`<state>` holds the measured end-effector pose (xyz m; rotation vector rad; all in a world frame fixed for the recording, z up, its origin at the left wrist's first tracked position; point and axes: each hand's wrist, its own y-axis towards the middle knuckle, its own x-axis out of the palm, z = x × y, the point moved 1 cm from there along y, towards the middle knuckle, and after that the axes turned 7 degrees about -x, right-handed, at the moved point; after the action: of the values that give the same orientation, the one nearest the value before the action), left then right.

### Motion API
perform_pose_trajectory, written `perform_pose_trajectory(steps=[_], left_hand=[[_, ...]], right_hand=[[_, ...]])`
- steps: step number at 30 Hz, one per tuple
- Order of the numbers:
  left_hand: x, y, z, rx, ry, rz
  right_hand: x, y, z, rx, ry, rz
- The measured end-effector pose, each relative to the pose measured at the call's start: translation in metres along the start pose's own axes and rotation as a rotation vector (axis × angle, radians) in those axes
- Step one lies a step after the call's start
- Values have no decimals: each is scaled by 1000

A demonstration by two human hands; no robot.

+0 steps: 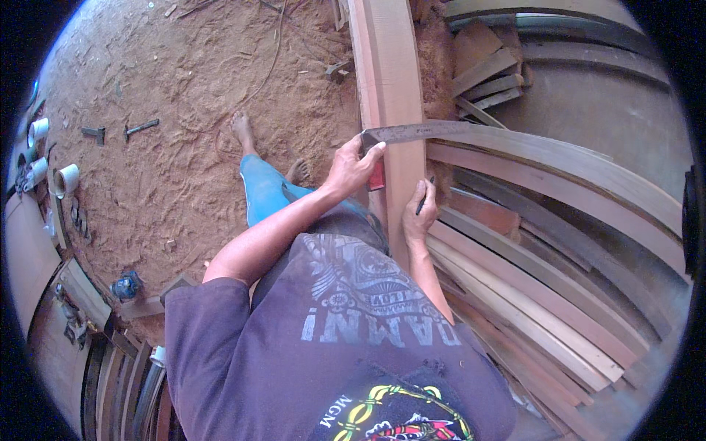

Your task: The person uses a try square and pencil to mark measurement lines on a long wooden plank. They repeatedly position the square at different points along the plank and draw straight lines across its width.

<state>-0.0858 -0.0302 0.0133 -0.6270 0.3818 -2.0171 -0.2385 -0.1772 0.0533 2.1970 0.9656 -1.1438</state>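
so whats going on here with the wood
A person is marking a long wooden board. The left hand presses a metal square across the board, its red handle against the board's left edge. The right hand holds a dark pencil with its tip on the board just below the blade. Stacked wood strips lie to the right; the sawdust floor has a hammer on it.

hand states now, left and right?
Left hand: closed on the try square, pressing it to the plank.
Right hand: closed, holding a pencil.
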Motion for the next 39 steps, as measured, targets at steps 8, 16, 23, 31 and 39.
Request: perform_pose_trajectory(steps=[8, 16, 23, 31, 39], left_hand=[[3, -2, 0, 44, 19, 57], [5, -1, 0, 49, -34, 68], [3, -2, 1, -11, 18, 43], [5, -3, 6, 2, 5, 83], [5, -2, 4, -5, -9, 72]], right_hand=[[-1, -2, 0, 40, -21, -10], [1, -3, 0, 26, -54, 13], [-1, -4, 2, 75, -10, -15], [-9, 6, -8, 44, 89, 5], [-32, 100, -81, 82, 676, -264]])
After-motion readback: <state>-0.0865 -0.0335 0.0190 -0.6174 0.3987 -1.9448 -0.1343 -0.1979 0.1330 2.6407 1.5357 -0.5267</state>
